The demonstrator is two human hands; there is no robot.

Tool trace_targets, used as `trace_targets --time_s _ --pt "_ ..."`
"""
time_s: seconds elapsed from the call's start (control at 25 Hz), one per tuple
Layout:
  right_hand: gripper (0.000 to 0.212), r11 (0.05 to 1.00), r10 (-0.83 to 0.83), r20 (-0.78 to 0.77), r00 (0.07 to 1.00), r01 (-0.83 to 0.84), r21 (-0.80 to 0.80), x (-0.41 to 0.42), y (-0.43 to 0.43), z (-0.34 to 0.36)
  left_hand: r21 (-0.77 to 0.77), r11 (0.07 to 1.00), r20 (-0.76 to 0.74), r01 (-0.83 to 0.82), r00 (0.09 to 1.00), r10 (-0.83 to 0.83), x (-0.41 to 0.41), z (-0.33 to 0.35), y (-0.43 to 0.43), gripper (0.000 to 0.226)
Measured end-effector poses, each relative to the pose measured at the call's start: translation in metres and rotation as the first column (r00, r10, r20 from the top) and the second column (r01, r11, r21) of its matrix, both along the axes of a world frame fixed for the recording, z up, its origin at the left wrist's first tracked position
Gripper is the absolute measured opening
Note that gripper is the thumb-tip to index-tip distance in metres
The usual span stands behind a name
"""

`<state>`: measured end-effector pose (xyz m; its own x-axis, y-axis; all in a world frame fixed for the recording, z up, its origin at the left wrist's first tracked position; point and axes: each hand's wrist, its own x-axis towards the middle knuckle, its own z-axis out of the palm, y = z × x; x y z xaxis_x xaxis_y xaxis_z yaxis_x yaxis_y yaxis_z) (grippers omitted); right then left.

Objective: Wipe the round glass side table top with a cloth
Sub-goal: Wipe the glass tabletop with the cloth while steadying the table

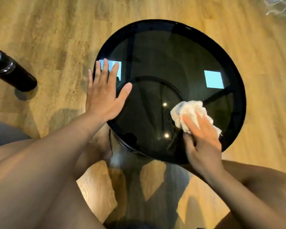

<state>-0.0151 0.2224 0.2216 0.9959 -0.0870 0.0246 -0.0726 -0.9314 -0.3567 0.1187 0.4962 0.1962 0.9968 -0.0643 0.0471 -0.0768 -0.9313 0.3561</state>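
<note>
Round side table (155,52), seen from above: dark smoked glass top in a black rim, glossy, with 2 pale blue rectangular reflections and 2 small bright light spots on it. Through the glass, a smaller dark ring and straight black struts of the frame show below. Cloth (191,113): white, soft, nubby like terry, bunched into a loose crumpled wad, lying on the glass at the near right part of the top. Right hand (203,142) grips the cloth from the near side, fingers pressed over the wad, thumb curled under its left edge; hand slightly blurred. Left hand (104,95) is flat and released, fingers spread, palm down on the left edge of the table, fingertips over the glass and the little finger past the rim. Both forearms bare. Floor (56,30): light wood-grain planks, matte, with soft shadows near the table. A black cylindrical bottle (12,70) with a shiny cap stands on the floor well left of the table. Something pale and wispy at the top right corner, too blurred to tell.
</note>
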Motion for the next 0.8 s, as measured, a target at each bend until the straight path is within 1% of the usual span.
trace_targets --time_s 0.08,0.16,0.2,0.24,0.28,0.32,0.4,0.44,0.48,0.52,0.6,0.64,0.68,0.76,0.8 --pt "0.048 0.983 0.180 0.030 0.983 -0.181 0.041 -0.009 0.076 -0.006 -0.036 0.999 0.013 0.002 1.000 -0.001 0.001 0.000 0.001 0.078" --pt "0.046 0.945 0.313 0.036 0.949 -0.315 0.086 -0.002 0.133 -0.008 -0.090 0.996 0.021 -0.005 1.000 0.007 0.002 0.001 0.001 0.077" --pt "0.043 0.914 0.396 0.047 0.917 -0.398 0.080 0.006 0.139 -0.007 -0.105 0.994 0.024 -0.005 1.000 0.007 0.003 0.002 0.000 0.076" --pt "0.041 0.882 0.470 0.058 0.881 -0.471 0.019 0.011 0.123 -0.011 -0.097 0.995 0.028 0.005 1.000 -0.002 0.002 0.003 0.000 0.073" --pt "0.041 0.871 0.491 0.064 0.869 -0.487 -0.066 0.012 0.091 -0.013 -0.074 0.997 0.030 0.017 0.999 -0.015 0.001 0.002 0.000 0.069" --pt "0.042 0.886 0.456 0.064 0.888 -0.446 -0.126 0.011 0.045 -0.014 -0.056 0.998 0.033 0.024 0.999 -0.022 0.001 0.002 0.000 0.066" --pt "0.043 0.963 0.233 0.028 0.972 -0.226 -0.145 0.012 -0.060 -0.007 -0.060 0.998 0.048 0.021 0.999 -0.018 -0.001 0.002 -0.001 0.062" --pt "0.043 0.986 0.102 -0.004 0.995 -0.101 -0.135 0.015 -0.097 0.004 -0.070 0.997 0.061 0.017 0.998 -0.013 -0.001 0.002 -0.001 0.061" --pt "0.043 0.991 -0.019 -0.028 0.999 0.015 -0.133 0.019 -0.117 0.011 -0.079 0.997 0.067 0.014 0.998 -0.008 0.000 0.002 -0.001 0.061" --pt "0.044 0.984 -0.115 -0.026 0.993 0.111 -0.141 0.023 -0.117 0.012 -0.088 0.996 0.065 0.012 0.998 -0.007 0.001 0.003 -0.001 0.061" --pt "0.046 0.966 -0.237 -0.010 0.971 0.235 -0.109 0.017 -0.076 0.008 -0.105 0.994 0.063 0.012 0.998 -0.005 0.002 0.002 -0.001 0.062" --pt "0.044 0.973 -0.222 0.001 0.975 0.221 -0.065 0.006 -0.046 0.005 -0.122 0.993 0.068 0.005 0.998 0.003 0.001 0.002 -0.001 0.062" --pt "0.042 0.989 -0.145 0.007 0.989 0.145 -0.025 -0.007 -0.014 0.005 -0.160 0.987 0.079 -0.005 0.997 0.018 0.001 0.000 0.000 0.063" --pt "0.045 0.994 0.107 0.002 0.994 -0.107 0.024 -0.024 0.043 0.004 -0.279 0.960 0.084 -0.028 0.995 0.054 0.001 -0.001 0.002 0.065" --pt "0.046 0.962 0.271 0.008 0.963 -0.271 0.038 -0.023 0.070 0.005 -0.332 0.943 0.088 -0.035 0.994 0.068 0.000 -0.002 0.001 0.066"
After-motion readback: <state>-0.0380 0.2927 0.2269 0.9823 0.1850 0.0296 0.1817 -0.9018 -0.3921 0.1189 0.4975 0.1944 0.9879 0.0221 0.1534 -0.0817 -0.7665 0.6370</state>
